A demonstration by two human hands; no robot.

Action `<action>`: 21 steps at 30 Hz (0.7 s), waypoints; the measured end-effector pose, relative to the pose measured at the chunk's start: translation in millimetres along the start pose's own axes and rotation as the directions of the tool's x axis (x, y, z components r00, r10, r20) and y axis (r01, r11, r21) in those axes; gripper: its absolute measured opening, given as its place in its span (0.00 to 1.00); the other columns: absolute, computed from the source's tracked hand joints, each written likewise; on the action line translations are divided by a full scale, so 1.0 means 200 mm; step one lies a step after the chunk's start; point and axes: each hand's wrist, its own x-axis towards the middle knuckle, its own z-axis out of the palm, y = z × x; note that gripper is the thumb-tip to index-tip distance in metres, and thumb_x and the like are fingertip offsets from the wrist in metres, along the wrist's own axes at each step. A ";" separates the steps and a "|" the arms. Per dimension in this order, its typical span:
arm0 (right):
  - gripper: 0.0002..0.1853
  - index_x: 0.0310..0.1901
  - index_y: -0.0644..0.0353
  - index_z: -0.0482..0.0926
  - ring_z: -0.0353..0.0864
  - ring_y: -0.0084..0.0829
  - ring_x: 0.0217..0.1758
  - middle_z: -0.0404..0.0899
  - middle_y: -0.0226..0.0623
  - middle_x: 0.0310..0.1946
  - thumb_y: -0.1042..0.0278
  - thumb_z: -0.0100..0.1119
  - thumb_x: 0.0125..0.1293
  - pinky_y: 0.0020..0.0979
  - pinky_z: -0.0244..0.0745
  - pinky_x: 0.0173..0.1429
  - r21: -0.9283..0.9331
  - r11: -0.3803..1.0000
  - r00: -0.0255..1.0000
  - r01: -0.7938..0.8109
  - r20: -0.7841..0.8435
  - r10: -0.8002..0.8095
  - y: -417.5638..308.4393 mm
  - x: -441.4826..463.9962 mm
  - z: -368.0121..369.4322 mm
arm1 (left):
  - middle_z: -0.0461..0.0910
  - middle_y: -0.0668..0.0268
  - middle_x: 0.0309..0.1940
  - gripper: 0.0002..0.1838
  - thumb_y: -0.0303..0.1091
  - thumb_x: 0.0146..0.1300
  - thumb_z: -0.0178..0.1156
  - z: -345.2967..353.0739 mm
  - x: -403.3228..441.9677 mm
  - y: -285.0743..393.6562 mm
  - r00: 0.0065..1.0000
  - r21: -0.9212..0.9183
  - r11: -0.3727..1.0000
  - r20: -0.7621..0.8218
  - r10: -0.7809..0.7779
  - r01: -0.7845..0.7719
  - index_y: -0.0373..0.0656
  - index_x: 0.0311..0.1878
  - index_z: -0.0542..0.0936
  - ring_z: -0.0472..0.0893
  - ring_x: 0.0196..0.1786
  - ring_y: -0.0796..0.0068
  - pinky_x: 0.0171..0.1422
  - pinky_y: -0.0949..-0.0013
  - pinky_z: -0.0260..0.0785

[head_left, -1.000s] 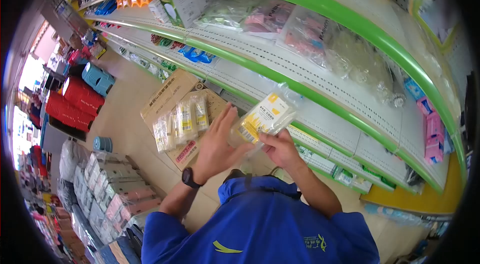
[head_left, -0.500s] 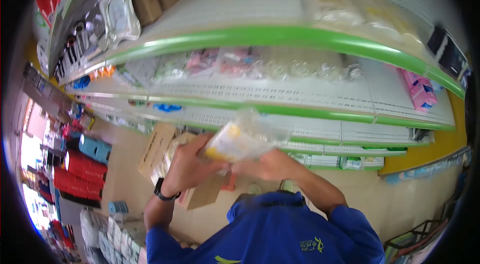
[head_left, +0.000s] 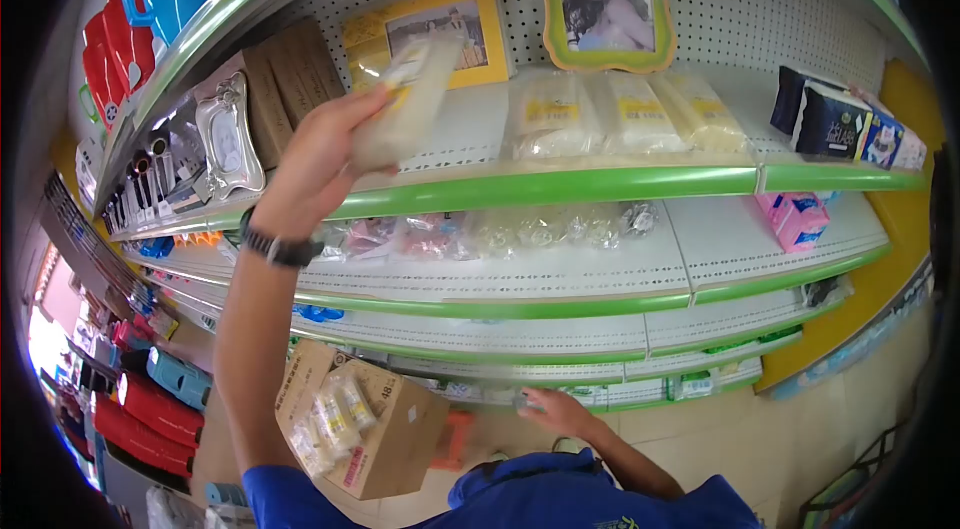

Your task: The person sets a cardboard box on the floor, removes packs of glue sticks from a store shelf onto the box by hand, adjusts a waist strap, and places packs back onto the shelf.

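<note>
My left hand (head_left: 325, 164), with a black watch on its wrist, is closed around a clear plastic packet (head_left: 415, 94) with pale contents and a yellow label. It holds the packet tilted above the shelf's green front edge (head_left: 560, 181), before a yellow photo frame (head_left: 365, 34). What the packet contains I cannot make out. To its right, three similar packets (head_left: 640, 114) lie side by side on the same shelf. Low down, my right hand (head_left: 558, 413) is away from the packets near the lower shelves, fingers stretched out and slightly blurred.
A green-edged photo frame (head_left: 555, 49) stands behind the packets. Dark packs (head_left: 830, 119) sit at the shelf's right end, a silver frame (head_left: 228, 134) at its left. Below, an open-topped-looking carton (head_left: 405, 439) bears several more packets (head_left: 340, 419); an orange stool (head_left: 455, 439) is beside it.
Both hands were together on the packet at chest height. The left hand has raised it to the upper shelf; the right hand has let go and is lower. The view has tilted upward.
</note>
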 end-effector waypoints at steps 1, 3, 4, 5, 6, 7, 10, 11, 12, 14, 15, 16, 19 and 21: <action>0.30 0.61 0.64 0.70 0.83 0.42 0.49 0.81 0.51 0.46 0.53 0.62 0.64 0.37 0.77 0.51 -0.168 0.986 1.000 0.009 -0.024 -0.013 0.10 -0.04 0.04 | 0.82 0.65 0.40 0.17 0.42 0.71 0.53 0.02 0.10 -0.02 1.000 0.038 0.999 0.012 -0.009 0.009 0.38 0.53 0.77 0.81 0.38 0.76 0.40 0.68 0.73; 0.29 0.59 0.64 0.72 0.83 0.45 0.48 0.81 0.52 0.45 0.51 0.61 0.63 0.38 0.77 0.50 -0.107 0.990 0.994 -0.096 0.039 0.101 0.28 -0.14 0.08 | 0.81 0.64 0.40 0.17 0.42 0.71 0.54 0.09 0.23 -0.04 0.998 0.075 0.995 -0.015 -0.058 0.059 0.39 0.52 0.77 0.80 0.39 0.75 0.39 0.68 0.72; 0.29 0.59 0.65 0.72 0.83 0.46 0.47 0.82 0.53 0.44 0.51 0.61 0.63 0.38 0.77 0.49 -0.076 0.986 0.985 -0.150 0.071 0.156 0.38 -0.19 0.09 | 0.81 0.64 0.41 0.16 0.41 0.71 0.54 0.13 0.27 -0.04 0.996 0.095 0.992 -0.028 -0.083 0.085 0.39 0.52 0.77 0.80 0.39 0.75 0.39 0.68 0.72; 0.29 0.57 0.65 0.74 0.83 0.48 0.46 0.82 0.53 0.44 0.50 0.61 0.63 0.39 0.77 0.49 -0.050 0.969 0.965 -0.242 0.093 0.245 0.54 -0.24 0.14 | 0.81 0.63 0.42 0.17 0.41 0.71 0.53 0.16 0.29 -0.04 0.993 0.110 0.987 -0.020 -0.116 0.118 0.39 0.52 0.76 0.80 0.40 0.73 0.40 0.67 0.72; 0.28 0.56 0.65 0.75 0.83 0.49 0.46 0.82 0.53 0.44 0.50 0.61 0.62 0.40 0.77 0.48 -0.024 0.943 0.935 -0.333 0.119 0.333 0.69 -0.30 0.18 | 0.80 0.62 0.43 0.17 0.41 0.70 0.53 0.18 0.31 -0.04 0.988 0.127 0.980 -0.012 -0.152 0.152 0.38 0.53 0.75 0.80 0.42 0.71 0.41 0.66 0.73; 0.28 0.55 0.65 0.76 0.83 0.48 0.46 0.82 0.53 0.44 0.50 0.61 0.62 0.40 0.77 0.49 -0.057 0.929 0.926 -0.366 0.078 0.369 0.79 -0.38 0.20 | 0.79 0.61 0.44 0.17 0.41 0.70 0.53 0.21 0.32 -0.04 0.982 0.145 0.972 -0.004 -0.188 0.187 0.38 0.54 0.74 0.80 0.43 0.69 0.42 0.65 0.73; 0.28 0.52 0.66 0.78 0.83 0.49 0.47 0.82 0.53 0.44 0.48 0.62 0.60 0.40 0.77 0.52 -0.157 0.874 0.884 -0.460 0.007 0.467 1.06 -0.59 0.25 | 0.78 0.60 0.45 0.16 0.40 0.71 0.52 0.25 0.35 -0.07 0.978 0.112 0.973 0.028 -0.206 0.201 0.37 0.52 0.73 0.79 0.43 0.68 0.40 0.63 0.75; 0.28 0.52 0.66 0.78 0.83 0.49 0.47 0.82 0.52 0.44 0.48 0.62 0.60 0.39 0.77 0.52 -0.190 0.851 0.867 -0.490 -0.010 0.497 1.15 -0.65 0.27 | 0.78 0.60 0.44 0.16 0.40 0.71 0.52 0.26 0.35 -0.08 0.978 0.114 0.974 0.040 -0.203 0.198 0.37 0.52 0.73 0.79 0.43 0.68 0.40 0.63 0.75; 0.29 0.50 0.67 0.79 0.83 0.49 0.46 0.83 0.51 0.43 0.47 0.62 0.59 0.39 0.77 0.53 -0.192 0.845 0.862 -0.499 -0.010 0.506 1.23 -0.71 0.29 | 0.78 0.60 0.44 0.16 0.39 0.71 0.52 0.28 0.35 -0.09 0.979 0.117 0.974 0.051 -0.200 0.193 0.36 0.51 0.73 0.79 0.43 0.67 0.39 0.62 0.76; 0.29 0.48 0.67 0.80 0.84 0.47 0.44 0.84 0.50 0.41 0.45 0.61 0.58 0.40 0.77 0.53 -0.198 0.834 0.852 -0.514 -0.007 0.524 1.32 -0.79 0.31 | 0.77 0.60 0.43 0.16 0.40 0.71 0.51 0.30 0.33 -0.11 0.980 0.119 0.976 0.057 -0.192 0.184 0.36 0.51 0.73 0.79 0.43 0.68 0.39 0.63 0.76; 0.28 0.47 0.67 0.80 0.85 0.44 0.41 0.84 0.48 0.39 0.46 0.61 0.58 0.39 0.78 0.50 -0.110 0.786 0.786 -0.609 0.055 0.616 1.33 -0.80 0.32 | 0.77 0.61 0.42 0.16 0.40 0.71 0.51 0.31 0.34 -0.13 0.981 0.119 0.977 0.054 -0.186 0.179 0.36 0.51 0.73 0.79 0.43 0.69 0.39 0.63 0.76; 0.26 0.45 0.67 0.81 0.85 0.41 0.37 0.84 0.47 0.38 0.48 0.61 0.58 0.37 0.80 0.46 -0.031 0.717 0.709 -0.696 0.126 0.694 1.31 -0.81 0.31 | 0.77 0.61 0.42 0.17 0.41 0.71 0.50 0.31 0.34 -0.15 0.982 0.118 0.978 0.050 -0.181 0.174 0.36 0.51 0.73 0.79 0.43 0.69 0.39 0.64 0.76; 0.21 0.41 0.67 0.83 0.85 0.31 0.29 0.84 0.43 0.30 0.53 0.59 0.61 0.32 0.82 0.36 0.162 0.622 0.643 -0.766 0.193 0.741 1.29 -0.84 0.32 | 0.80 0.56 0.44 0.22 0.45 0.73 0.49 0.28 0.33 -0.14 0.989 0.487 0.869 0.064 -0.137 0.089 0.33 0.56 0.73 0.80 0.45 0.70 0.41 0.67 0.75; 0.19 0.38 0.67 0.83 0.84 0.28 0.27 0.84 0.41 0.27 0.56 0.58 0.62 0.30 0.82 0.33 0.220 0.636 0.673 -0.739 0.219 0.706 1.31 -0.86 0.37 | 0.81 0.55 0.45 0.25 0.46 0.73 0.47 0.24 0.33 -0.17 0.992 0.800 0.587 0.107 0.061 -0.123 0.31 0.59 0.71 0.80 0.45 0.65 0.48 0.64 0.73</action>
